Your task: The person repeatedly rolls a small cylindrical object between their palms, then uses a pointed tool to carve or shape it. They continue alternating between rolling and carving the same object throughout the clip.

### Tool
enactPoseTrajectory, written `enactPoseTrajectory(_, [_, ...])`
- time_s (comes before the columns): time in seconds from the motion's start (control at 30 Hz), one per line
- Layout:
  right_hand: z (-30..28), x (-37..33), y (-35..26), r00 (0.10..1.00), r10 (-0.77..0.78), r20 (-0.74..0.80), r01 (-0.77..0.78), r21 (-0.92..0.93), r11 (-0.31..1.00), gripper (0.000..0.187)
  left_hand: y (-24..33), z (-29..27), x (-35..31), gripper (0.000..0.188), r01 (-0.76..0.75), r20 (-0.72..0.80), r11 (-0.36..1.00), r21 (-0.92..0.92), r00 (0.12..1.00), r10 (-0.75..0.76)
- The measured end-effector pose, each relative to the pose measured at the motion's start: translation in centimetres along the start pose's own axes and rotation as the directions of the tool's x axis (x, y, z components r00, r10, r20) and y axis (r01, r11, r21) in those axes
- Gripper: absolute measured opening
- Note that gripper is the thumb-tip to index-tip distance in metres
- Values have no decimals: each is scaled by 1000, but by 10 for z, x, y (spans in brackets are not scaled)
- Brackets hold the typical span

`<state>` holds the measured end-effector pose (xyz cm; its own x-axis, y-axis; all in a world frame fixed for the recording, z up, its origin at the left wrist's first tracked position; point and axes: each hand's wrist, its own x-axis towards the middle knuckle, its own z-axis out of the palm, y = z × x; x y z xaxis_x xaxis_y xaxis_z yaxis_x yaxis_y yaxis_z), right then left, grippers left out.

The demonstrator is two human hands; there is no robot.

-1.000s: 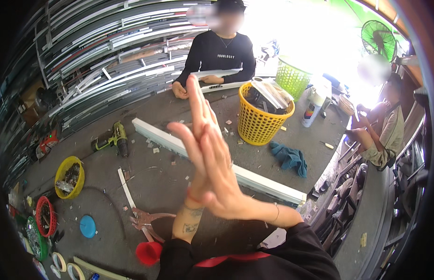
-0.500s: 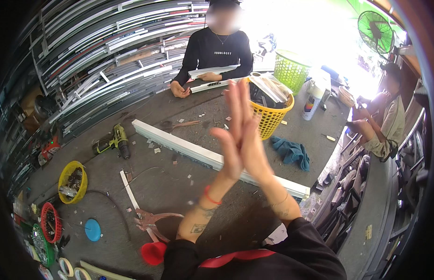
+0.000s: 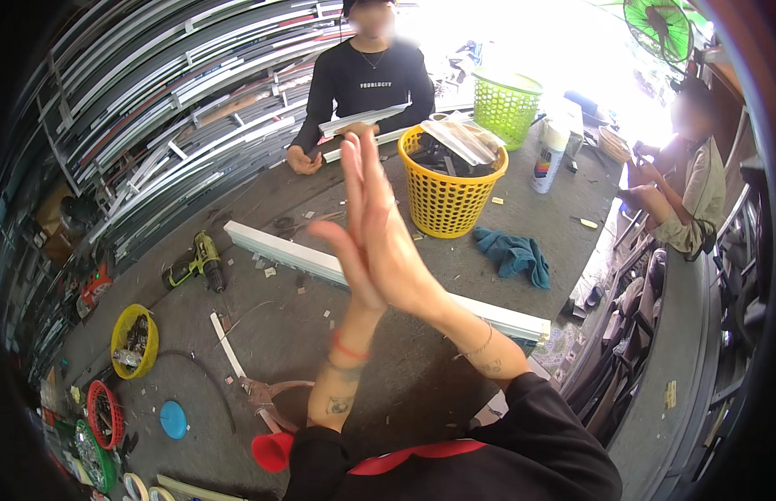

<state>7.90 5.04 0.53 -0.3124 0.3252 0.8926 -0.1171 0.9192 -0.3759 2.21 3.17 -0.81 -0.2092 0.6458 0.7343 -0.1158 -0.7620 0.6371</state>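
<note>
Palm against palm, my two hands are raised over the workbench (image 3: pixel 271 342). My left hand (image 3: pixel 352 265) has its fingers stretched upward and its thumb apart; a red band circles that wrist. My right hand (image 3: pixel 398 257) lies flat against it, fingers straight, and partly covers it. Neither hand shows anything held. Beneath them a long white profile bar (image 3: pixel 501 316) lies across the bench, its middle hidden by my hands and wrists. Left of the bar is a green and black cordless drill (image 3: pixel 206 260). Pinkish pliers-like tools (image 3: pixel 267 397) lie near my left forearm.
A yellow basket (image 3: pixel 445 199) of dark parts, a teal cloth (image 3: pixel 515 253) and a spray can (image 3: pixel 549 159) stand or lie beyond. Small baskets (image 3: pixel 114 359) and a blue disc (image 3: pixel 173 419) are at left. A co-worker (image 3: pixel 367 75) stands opposite; another person (image 3: pixel 697 184) sits at right.
My joined hands have shifted left in the picture, and the right hand now covers more of the left. The view has shifted slightly. The bar and drill stay put on the bench.
</note>
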Motion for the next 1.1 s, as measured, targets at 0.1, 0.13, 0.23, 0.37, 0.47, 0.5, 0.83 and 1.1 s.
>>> enactPoseTrajectory(0.1, [-17,22,4,969,200,-142,-174,175,969,74,-10,14,-8,90,91,104,996,-10,991,-89])
enactPoseTrajectory(0.13, [-20,28,5,953,248,-173,-203,239,949,76,-14,16,-10,89,129,125,992,-17,984,-126])
enactPoseTrajectory(0.23, [-35,31,14,954,284,-100,-247,276,929,84,-27,20,-12,88,162,145,986,-38,977,-155])
enactPoseTrajectory(0.37, [-15,18,38,971,233,-42,-230,75,970,58,-34,11,-10,86,254,-2,928,-273,964,-264])
enactPoseTrajectory(0.47, [10,-13,39,996,83,-11,-82,79,994,64,-29,-7,-1,86,211,-75,912,-353,965,-252])
enactPoseTrajectory(0.5, [16,-23,37,999,45,20,-46,52,998,66,-26,-12,2,86,189,-88,921,-341,969,-232])
enactPoseTrajectory(0.83, [20,-33,7,1000,19,-13,-20,-46,999,78,-15,-20,1,85,149,-150,915,-375,964,-219])
enactPoseTrajectory(1.1, [-26,45,0,958,-30,-285,79,162,984,84,-24,9,-30,83,189,-44,978,-90,980,-193])
